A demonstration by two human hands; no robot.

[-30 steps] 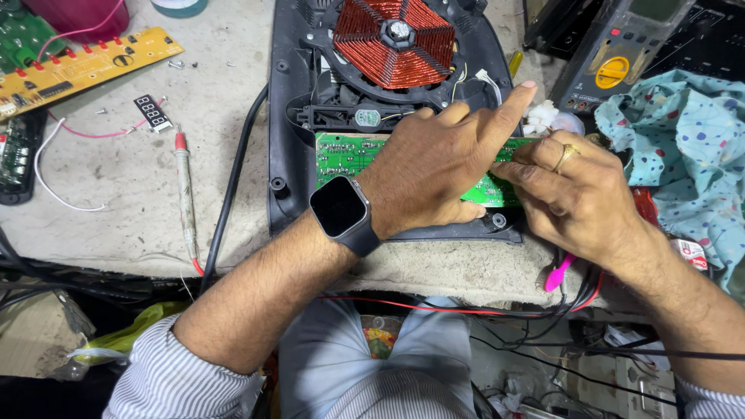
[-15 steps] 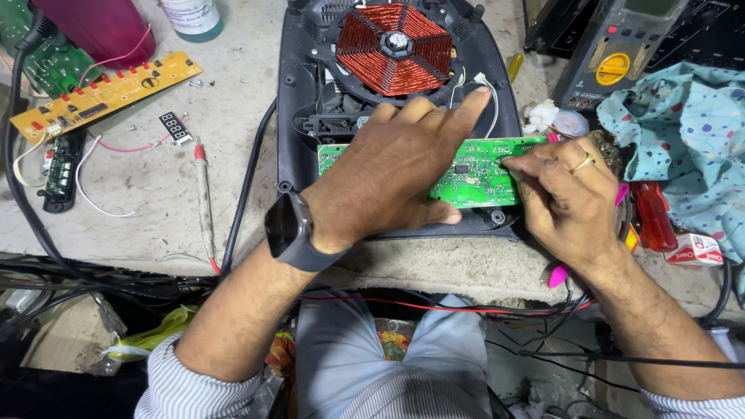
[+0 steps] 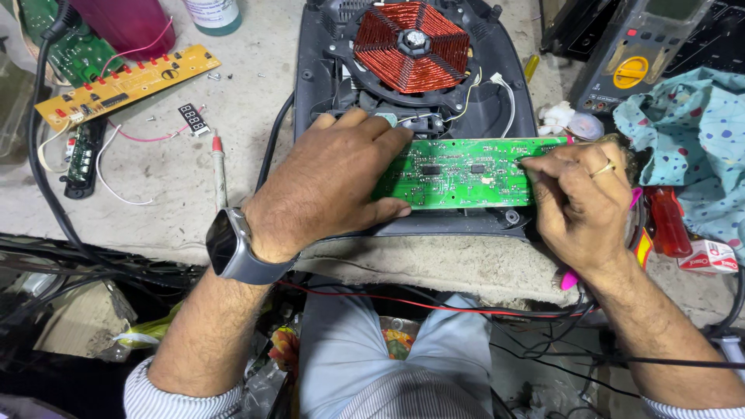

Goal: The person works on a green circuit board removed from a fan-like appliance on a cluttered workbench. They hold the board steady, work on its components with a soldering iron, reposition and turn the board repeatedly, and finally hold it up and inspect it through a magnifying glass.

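On the bench: green board (image 3: pixel 466 172) lies over open cooker (image 3: pixel 310 93).
Left hand (image 3: pixel 330 186): grips board's left end.
Right hand (image 3: pixel 578 202): fingers pinched at right edge; what they hold cannot be told.
Handling: likely light, stiff, fragile; best held by edges.

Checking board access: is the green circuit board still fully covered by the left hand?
No, the left hand grips only the left end of the green circuit board, whose middle shows bare between it and the right hand.

The green circuit board (image 3: pixel 466 172) looks glossy, dotted with shiny solder. Behind it, the copper coil (image 3: pixel 411 46) gleams in matt black plastic housing (image 3: pixel 318 77). The concrete bench (image 3: pixel 171 186) beside the board is rough and dull.
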